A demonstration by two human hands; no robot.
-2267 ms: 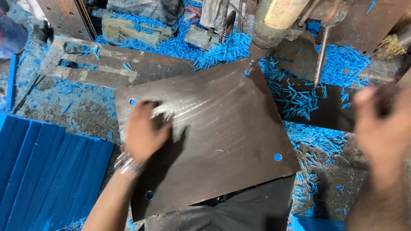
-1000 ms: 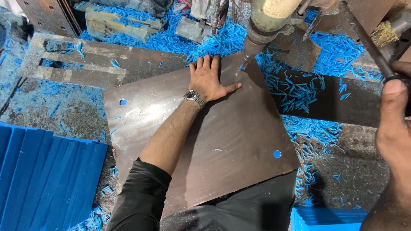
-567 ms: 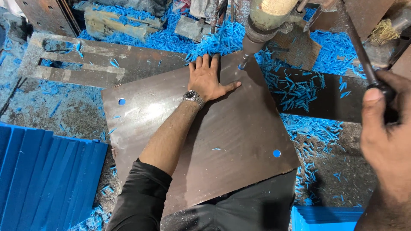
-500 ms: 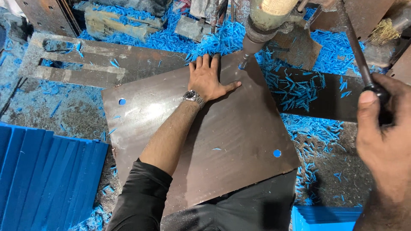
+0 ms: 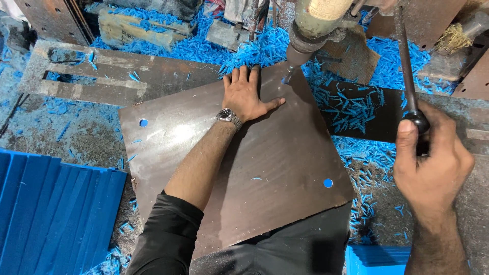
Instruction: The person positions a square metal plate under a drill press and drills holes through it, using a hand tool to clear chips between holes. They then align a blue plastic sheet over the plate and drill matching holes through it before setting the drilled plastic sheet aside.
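Observation:
A dark brown square sheet [image 5: 265,168] lies on the work table, with round holes near its left and right corners showing blue beneath. My left hand [image 5: 247,94] presses flat on its far corner, fingers spread, a wristwatch on the wrist. Just right of that hand the drill press spindle [image 5: 305,35] points its bit down at the sheet's far corner. My right hand [image 5: 430,160] is closed around the black knob of the drill press lever [image 5: 406,66], a long dark rod rising up and away.
Blue plastic shavings [image 5: 351,102] cover the table around the sheet. A stack of blue sheets [image 5: 51,214] lies at the near left, another blue stack [image 5: 377,259] at the near right. A slotted rusty steel plate [image 5: 102,76] lies at the far left.
My left hand moved from the sheet's left part to its far corner and stayed there. My right hand came in from the right and took hold of the lever knob.

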